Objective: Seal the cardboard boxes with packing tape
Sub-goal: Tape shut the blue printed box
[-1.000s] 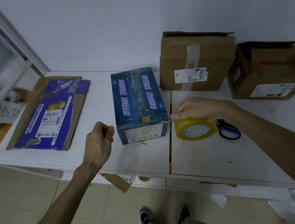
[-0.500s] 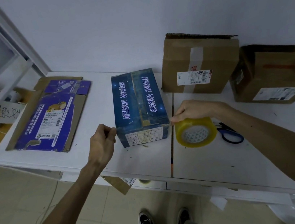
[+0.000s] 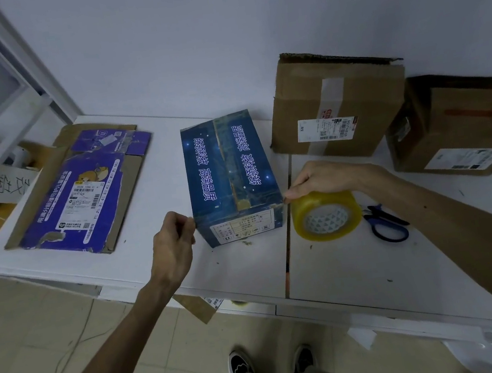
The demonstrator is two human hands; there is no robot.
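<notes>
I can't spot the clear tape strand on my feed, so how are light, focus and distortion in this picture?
Head view: dim, bluish light, only soft shadows; no strong glare on the tape roll; print on the blue box sharp; wide-angle bows the table edge and shelf frame; no strand shows between the left hand and right hand.

The left hand (image 3: 173,237), fingers curled, travelled rightward over the white tabletop (image 3: 234,270) from a position well apart from the dark blue printed cardboard box (image 3: 229,169); it closed on the box's near left corner; its knuckles came to touch that corner's edge; the gap between this hand and the yellow roll of packing tape (image 3: 326,214) narrowed accordingly.
</notes>
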